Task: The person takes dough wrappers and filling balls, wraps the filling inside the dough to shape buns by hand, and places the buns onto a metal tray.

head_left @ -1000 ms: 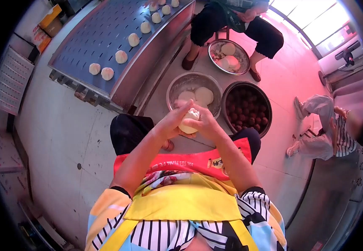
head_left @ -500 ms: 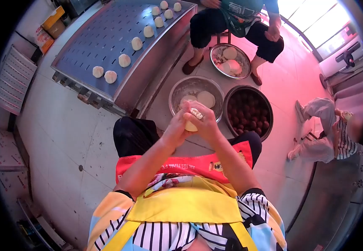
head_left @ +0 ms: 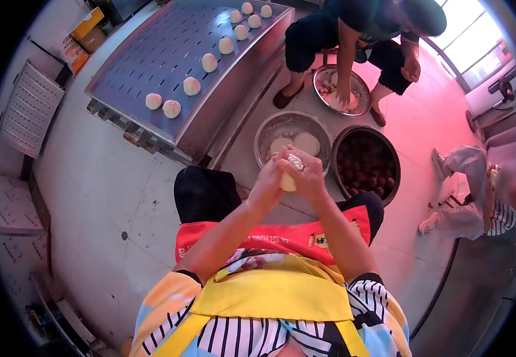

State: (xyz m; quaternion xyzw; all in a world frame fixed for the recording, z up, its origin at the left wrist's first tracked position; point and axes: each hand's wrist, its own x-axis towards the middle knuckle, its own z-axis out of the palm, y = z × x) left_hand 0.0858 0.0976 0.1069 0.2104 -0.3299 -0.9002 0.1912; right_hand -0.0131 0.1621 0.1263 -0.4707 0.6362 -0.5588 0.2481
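Observation:
A pale dough bun (head_left: 288, 183) with a pleated, gathered edge is held between both my hands above my lap. My left hand (head_left: 267, 182) cups it from the left, fingers wrapped round it. Closed on the other side, my right hand (head_left: 311, 177) has its fingers at the pleats. The far side of the bun is hidden by my hands. Just beyond them sits a metal bowl (head_left: 260, 139) holding flat dough rounds (head_left: 307, 144). To its right, a dark tub (head_left: 396, 156) contains many dark reddish-brown balls (head_left: 362, 169).
A slotted metal table (head_left: 151, 59) at upper left carries several shaped buns (head_left: 192, 86). Opposite me, a co-worker's hand (head_left: 343, 94) reaches into another metal bowl (head_left: 367, 107) of dough. Another person (head_left: 469, 190) sits at the right.
The co-worker has leaned forward and put a hand into their bowl. My view has shifted slightly, moving the scene rightward. My hands stay around the bun.

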